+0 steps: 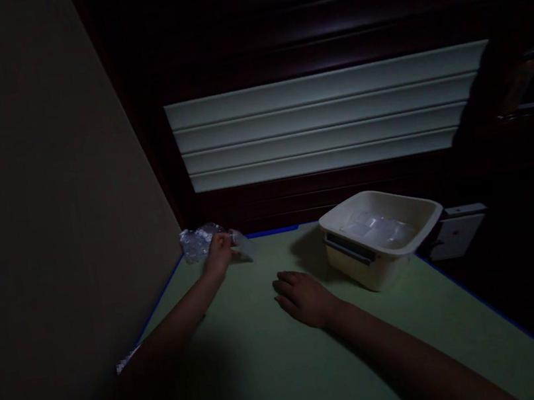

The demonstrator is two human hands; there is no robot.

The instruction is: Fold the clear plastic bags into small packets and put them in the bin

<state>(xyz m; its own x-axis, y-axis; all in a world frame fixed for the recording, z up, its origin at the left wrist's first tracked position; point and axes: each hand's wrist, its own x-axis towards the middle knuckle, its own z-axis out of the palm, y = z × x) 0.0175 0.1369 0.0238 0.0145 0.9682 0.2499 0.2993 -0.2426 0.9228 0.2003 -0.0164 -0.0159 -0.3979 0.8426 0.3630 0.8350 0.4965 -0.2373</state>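
Pinching clear plastic with left hand, far left (dim light); resting right hand, released, on tabletop left of bin.

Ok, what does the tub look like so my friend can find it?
On the green table, look toward the far right edge. The tub there is cream with a dark handle. It's open and boxy, unlike the crumpled clear plastic at far left.

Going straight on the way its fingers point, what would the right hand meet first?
Probably the clear plastic piece or the left hand pinching it; depth leaves the order unclear.
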